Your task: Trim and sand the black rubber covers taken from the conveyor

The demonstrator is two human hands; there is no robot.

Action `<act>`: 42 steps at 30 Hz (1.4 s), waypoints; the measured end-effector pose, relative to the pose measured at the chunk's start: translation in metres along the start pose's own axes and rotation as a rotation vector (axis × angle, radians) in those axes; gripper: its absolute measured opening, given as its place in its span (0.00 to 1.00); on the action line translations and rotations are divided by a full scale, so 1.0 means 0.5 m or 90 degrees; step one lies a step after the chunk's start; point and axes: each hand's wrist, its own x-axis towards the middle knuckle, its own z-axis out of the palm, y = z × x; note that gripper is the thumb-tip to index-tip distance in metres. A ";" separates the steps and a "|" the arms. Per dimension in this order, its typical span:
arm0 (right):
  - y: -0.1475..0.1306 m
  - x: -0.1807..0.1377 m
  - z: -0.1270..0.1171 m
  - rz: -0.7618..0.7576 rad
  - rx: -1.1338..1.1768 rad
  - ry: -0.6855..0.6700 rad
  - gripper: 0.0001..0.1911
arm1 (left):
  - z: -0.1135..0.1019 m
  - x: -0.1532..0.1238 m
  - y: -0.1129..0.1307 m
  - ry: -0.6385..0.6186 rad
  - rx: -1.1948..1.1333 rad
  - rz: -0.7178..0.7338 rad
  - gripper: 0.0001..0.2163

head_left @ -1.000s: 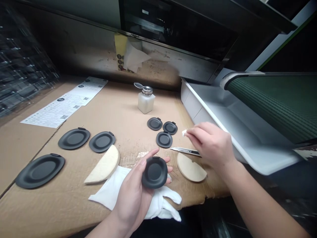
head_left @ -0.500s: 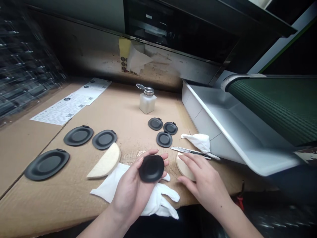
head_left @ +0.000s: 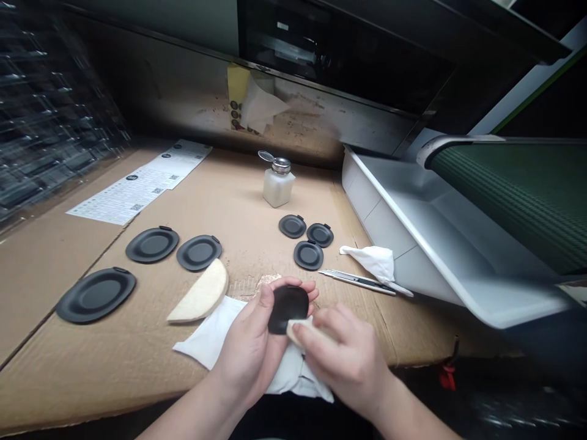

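Observation:
My left hand (head_left: 250,348) is closed round a small black rounded lid (head_left: 287,307), held up over a white glove (head_left: 215,333) on the cardboard. My right hand (head_left: 348,360) grips a beige half-round pad (head_left: 296,330) and presses its edge against the lid's lower right side. A second beige half-round pad (head_left: 200,297) lies on the cardboard just left of my left hand.
Three small black lids (head_left: 308,254) lie ahead, three larger black lids (head_left: 152,244) to the left. A utility knife (head_left: 358,280), a white cloth (head_left: 373,259), a dispenser bottle (head_left: 277,181) and printed sheets (head_left: 137,190) lie on the cardboard (head_left: 68,366). A grey tray (head_left: 440,244) and green conveyor (head_left: 518,189) stand right.
My right hand put down the white cloth by the tray, took the beige pad off the cardboard and brought it to the lid. My left hand turned the lid over.

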 end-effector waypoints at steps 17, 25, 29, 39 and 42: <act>0.038 0.029 0.004 0.056 0.011 0.067 0.12 | -0.003 0.006 -0.003 0.044 0.011 0.003 0.14; 0.040 -0.005 -0.022 0.137 0.040 0.088 0.17 | -0.003 0.001 -0.001 0.060 0.008 -0.007 0.15; 0.022 0.004 -0.010 0.029 0.041 0.060 0.18 | -0.002 0.003 -0.001 0.031 0.026 -0.008 0.15; -0.001 -0.022 0.015 0.052 0.036 0.110 0.18 | -0.002 0.005 0.001 0.072 -0.031 -0.010 0.15; -0.020 -0.041 0.023 0.035 0.077 0.111 0.18 | 0.001 0.006 0.002 0.089 -0.035 -0.012 0.14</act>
